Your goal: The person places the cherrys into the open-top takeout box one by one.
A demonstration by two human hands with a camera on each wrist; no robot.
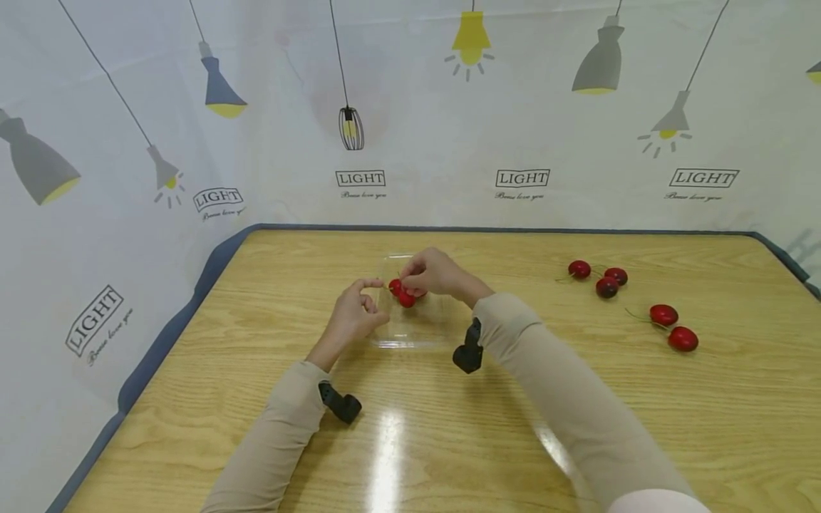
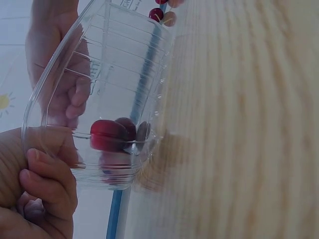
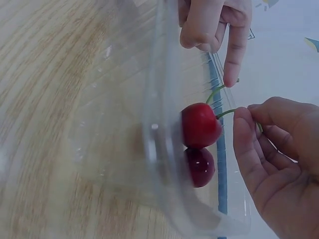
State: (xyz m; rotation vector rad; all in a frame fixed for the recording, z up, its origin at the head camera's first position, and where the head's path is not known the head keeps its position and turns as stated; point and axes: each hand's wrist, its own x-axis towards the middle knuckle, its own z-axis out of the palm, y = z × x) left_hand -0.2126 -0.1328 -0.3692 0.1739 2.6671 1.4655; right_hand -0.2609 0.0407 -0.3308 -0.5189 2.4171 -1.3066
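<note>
A clear plastic container (image 1: 417,335) stands on the wooden table with red cherries (image 1: 407,299) in it. My right hand (image 1: 434,272) pinches the thin green stem of a bright red cherry (image 3: 201,125) between thumb and index finger. Below that fruit a darker cherry (image 3: 200,167) lies against it in the right wrist view. At the container's left side is my left hand (image 1: 353,310), its index finger and thumb stretched apart and the other fingers curled. Its index fingertip (image 3: 231,78) meets another green stem; whether the hand bears on the rim is unclear.
To the right on the table (image 1: 487,442) lie two loose groups of cherries: one group (image 1: 606,287) towards the back and a pair (image 1: 683,339) nearer, with stems. A white curtain (image 1: 423,128) printed with lamps hangs behind the table's far edge.
</note>
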